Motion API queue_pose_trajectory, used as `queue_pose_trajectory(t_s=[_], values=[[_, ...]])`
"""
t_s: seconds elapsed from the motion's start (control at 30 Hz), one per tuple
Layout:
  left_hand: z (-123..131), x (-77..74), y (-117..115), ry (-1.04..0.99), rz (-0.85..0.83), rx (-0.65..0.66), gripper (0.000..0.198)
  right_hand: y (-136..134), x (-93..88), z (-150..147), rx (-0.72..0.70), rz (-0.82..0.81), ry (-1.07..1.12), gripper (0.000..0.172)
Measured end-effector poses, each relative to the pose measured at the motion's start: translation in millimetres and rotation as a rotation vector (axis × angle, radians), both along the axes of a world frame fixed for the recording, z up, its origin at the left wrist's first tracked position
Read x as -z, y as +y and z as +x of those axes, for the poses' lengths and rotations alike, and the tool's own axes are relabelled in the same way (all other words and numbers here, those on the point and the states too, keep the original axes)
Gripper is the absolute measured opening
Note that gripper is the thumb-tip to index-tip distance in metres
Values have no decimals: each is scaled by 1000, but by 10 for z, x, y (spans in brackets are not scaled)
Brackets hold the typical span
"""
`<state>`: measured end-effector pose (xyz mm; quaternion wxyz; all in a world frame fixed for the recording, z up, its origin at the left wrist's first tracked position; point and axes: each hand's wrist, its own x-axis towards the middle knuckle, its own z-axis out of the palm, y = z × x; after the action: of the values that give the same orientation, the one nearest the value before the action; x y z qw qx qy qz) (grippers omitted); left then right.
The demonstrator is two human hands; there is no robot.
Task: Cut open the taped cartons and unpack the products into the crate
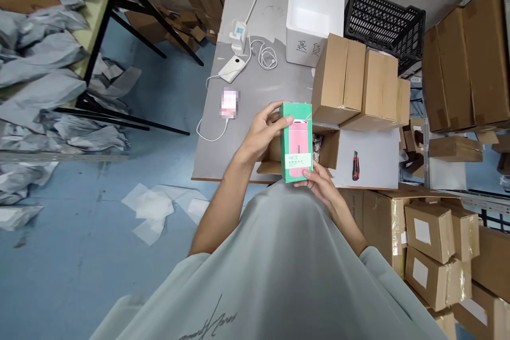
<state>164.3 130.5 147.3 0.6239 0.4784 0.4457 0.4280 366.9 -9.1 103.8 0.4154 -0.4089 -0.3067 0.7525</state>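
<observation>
A green product box (296,143) with a pink item pictured on its front is held upright between both hands over the near edge of a grey table (255,90). My left hand (266,130) grips its upper left side with fingers curled over the top. My right hand (319,183) holds it from below at the bottom right corner. Right behind it stands an open cardboard carton (329,144) with something wrapped inside.
A red-black utility knife (356,165), closed cardboard boxes (358,85), a white foam box (313,10), a phone (230,102) on a cable and a power bank (231,68) lie on the table. A black crate (384,24), stacked cartons at right, grey mailer bags at left.
</observation>
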Motion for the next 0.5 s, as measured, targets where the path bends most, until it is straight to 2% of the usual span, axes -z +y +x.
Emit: queue_pose_trajectory(t_s=[0.07, 0.13, 0.3, 0.4, 0.5], values=[[5, 34, 23, 22, 19, -48, 64, 23, -5, 3, -24, 17, -62, 70], [12, 71, 47, 68, 67, -102, 61, 45, -6, -1, 15, 53, -201, 77], [74, 87, 42, 309, 252, -246, 66, 92, 63, -78, 174, 175, -575, 120], [93, 70, 18, 302, 284, -240, 78, 135, 131, -100, 204, 216, -545, 120], [38, 85, 51, 182, 272, -168, 93, 167, 153, -62, 170, 174, -332, 114]])
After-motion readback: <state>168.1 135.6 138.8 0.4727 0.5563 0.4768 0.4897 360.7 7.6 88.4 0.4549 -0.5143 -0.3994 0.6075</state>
